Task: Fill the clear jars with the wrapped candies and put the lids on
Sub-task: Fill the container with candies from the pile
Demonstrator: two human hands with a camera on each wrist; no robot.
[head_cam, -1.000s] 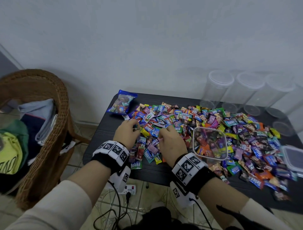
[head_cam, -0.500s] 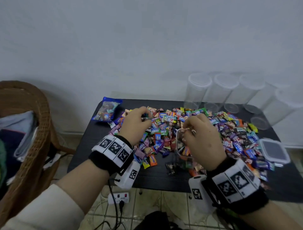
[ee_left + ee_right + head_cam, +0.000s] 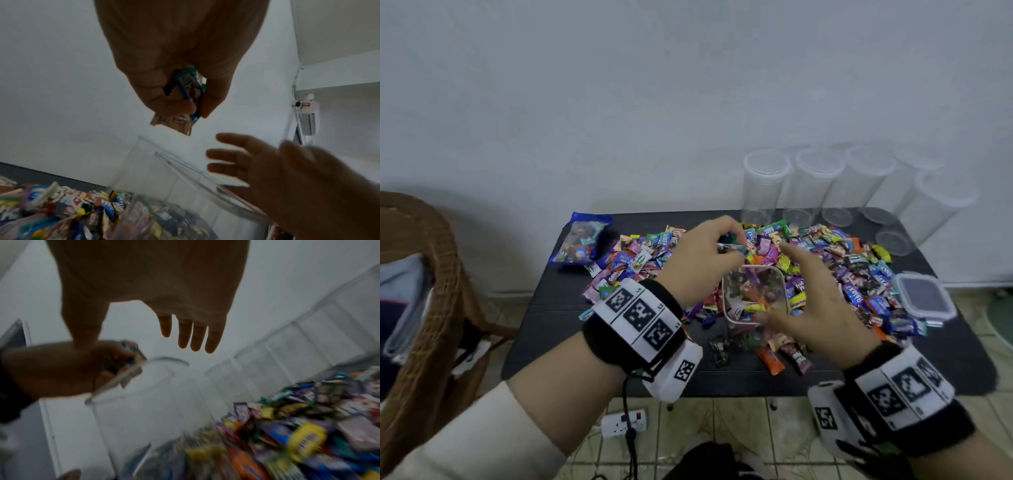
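Observation:
A clear square jar (image 3: 753,274) stands open amid the pile of wrapped candies (image 3: 852,260) on the black table (image 3: 558,325), its lower part holding candies. My left hand (image 3: 736,245) hovers over the jar's far left rim and pinches a few wrapped candies (image 3: 186,91). My right hand (image 3: 796,287) is at the jar's right side, fingers straight and spread, holding nothing. In the right wrist view its fingers (image 3: 193,335) hang above the jar's rim (image 3: 164,359). A square lid (image 3: 923,296) lies at the pile's right edge.
Several empty clear round jars (image 3: 767,185) line the table's back right by the wall. A blue candy bag (image 3: 582,241) lies at the back left corner. A wicker chair (image 3: 431,274) with clothes stands left. A power strip (image 3: 623,423) lies on the tiled floor.
Both hands lifted from the pile to the jar. My right hand, curled over the jar's mouth half a second ago, now has its fingers spread. My left hand carried its candies over the rim.

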